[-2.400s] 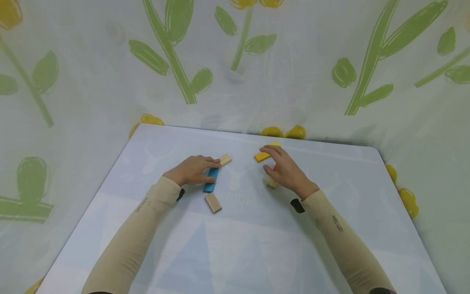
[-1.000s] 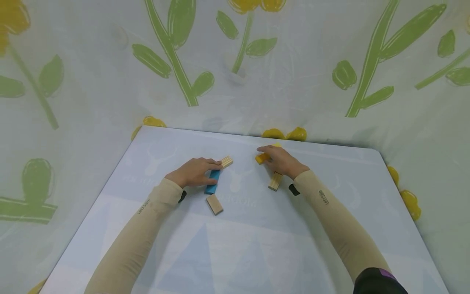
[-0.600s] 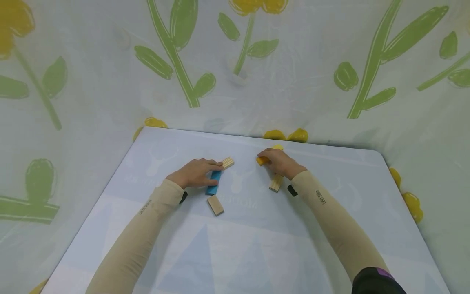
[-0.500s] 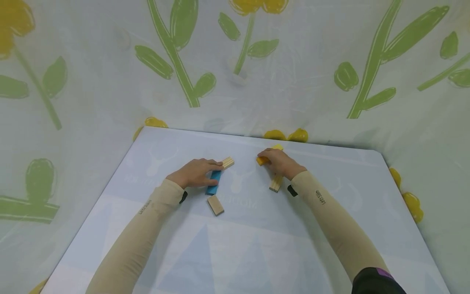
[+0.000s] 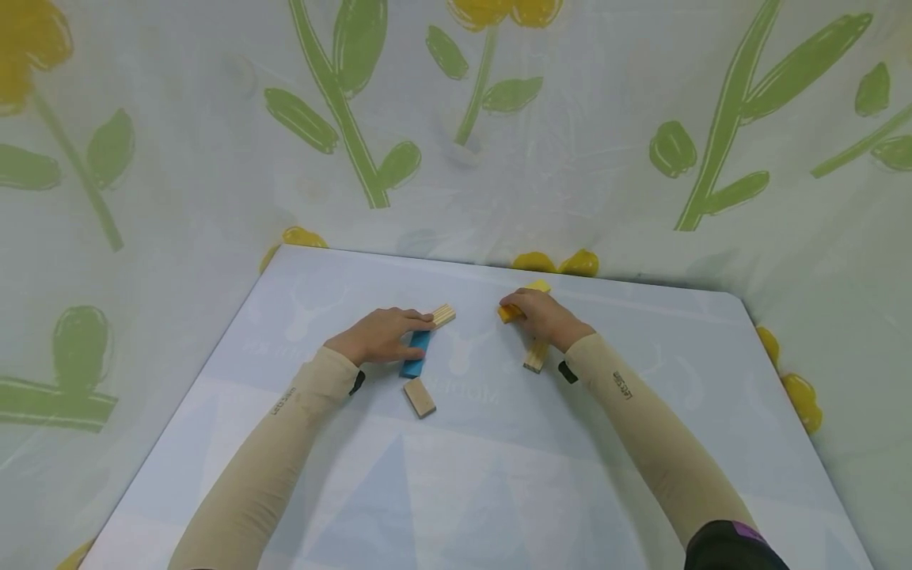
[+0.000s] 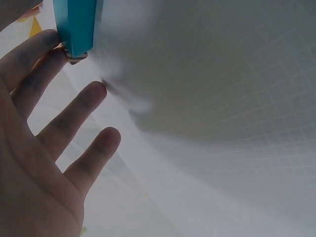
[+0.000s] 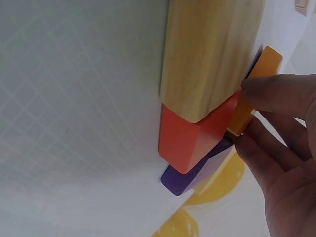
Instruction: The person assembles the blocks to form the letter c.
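Observation:
My left hand (image 5: 381,334) rests at the blue wooden block (image 5: 416,355), thumb on its side. The fingers reach the end of a striped natural wood block (image 5: 444,315); in the left wrist view they are spread and fairly straight beside the blue block (image 6: 75,24). My right hand (image 5: 545,314) pinches an orange wooden block (image 7: 266,61) between thumb and fingers, its near end showing in the head view. Under the right wrist lies a natural wood block (image 7: 207,59). A red block (image 7: 192,138) and a purple block (image 7: 180,177) line up beyond it.
Another natural wood block (image 5: 419,397) lies just in front of the blue one. Beyond the right hand a yellow block (image 5: 540,285) shows partly. The white table (image 5: 584,475) ends at a flower-printed curtain (image 5: 570,174) at the back and sides.
My right hand, earlier hovering with spread fingers over the red and natural blocks, has moved forward and gripped the orange block. The left hand has stayed in place; the view shifted slightly.

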{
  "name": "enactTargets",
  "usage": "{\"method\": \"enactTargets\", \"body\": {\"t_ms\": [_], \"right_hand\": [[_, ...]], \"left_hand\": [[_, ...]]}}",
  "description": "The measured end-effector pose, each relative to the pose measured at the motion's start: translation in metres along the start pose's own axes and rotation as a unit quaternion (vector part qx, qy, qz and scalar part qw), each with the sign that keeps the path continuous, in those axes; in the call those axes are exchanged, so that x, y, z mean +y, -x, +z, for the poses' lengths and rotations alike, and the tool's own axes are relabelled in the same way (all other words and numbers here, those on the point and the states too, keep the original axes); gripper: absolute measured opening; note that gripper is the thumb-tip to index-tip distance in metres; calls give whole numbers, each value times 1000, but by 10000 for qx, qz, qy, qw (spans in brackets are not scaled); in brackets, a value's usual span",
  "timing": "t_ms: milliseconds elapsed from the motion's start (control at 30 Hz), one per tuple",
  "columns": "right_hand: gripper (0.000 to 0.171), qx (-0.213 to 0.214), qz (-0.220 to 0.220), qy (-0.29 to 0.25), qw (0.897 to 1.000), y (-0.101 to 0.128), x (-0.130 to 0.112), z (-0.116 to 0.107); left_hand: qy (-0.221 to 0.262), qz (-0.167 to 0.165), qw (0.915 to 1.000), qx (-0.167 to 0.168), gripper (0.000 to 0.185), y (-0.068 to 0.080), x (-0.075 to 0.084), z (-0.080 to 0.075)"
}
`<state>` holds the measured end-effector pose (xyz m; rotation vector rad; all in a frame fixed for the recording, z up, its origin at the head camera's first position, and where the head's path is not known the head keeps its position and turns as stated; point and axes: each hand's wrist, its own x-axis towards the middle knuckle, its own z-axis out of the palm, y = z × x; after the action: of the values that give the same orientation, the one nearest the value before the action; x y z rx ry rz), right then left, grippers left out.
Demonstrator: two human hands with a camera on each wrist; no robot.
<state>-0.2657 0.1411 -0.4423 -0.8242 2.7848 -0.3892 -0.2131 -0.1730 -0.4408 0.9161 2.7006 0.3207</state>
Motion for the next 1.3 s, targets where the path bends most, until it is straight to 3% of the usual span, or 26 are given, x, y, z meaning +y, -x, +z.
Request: {"method": "enactTargets", "body": {"t_ms": [733, 933, 1300], "right_hand": [[38, 466, -337, -114, 9983, -10, -24, 4], [39, 289, -122, -272, 9991, -16, -35, 6], [41, 220, 288, -318, 9988, -27, -47, 13]], "left_hand": [[22, -59, 9999, -92, 58, 0, 2, -3], [56, -226, 9995, -220, 59, -2, 2, -3], [23, -216, 9996, -187, 59, -2, 2, -3]]}}
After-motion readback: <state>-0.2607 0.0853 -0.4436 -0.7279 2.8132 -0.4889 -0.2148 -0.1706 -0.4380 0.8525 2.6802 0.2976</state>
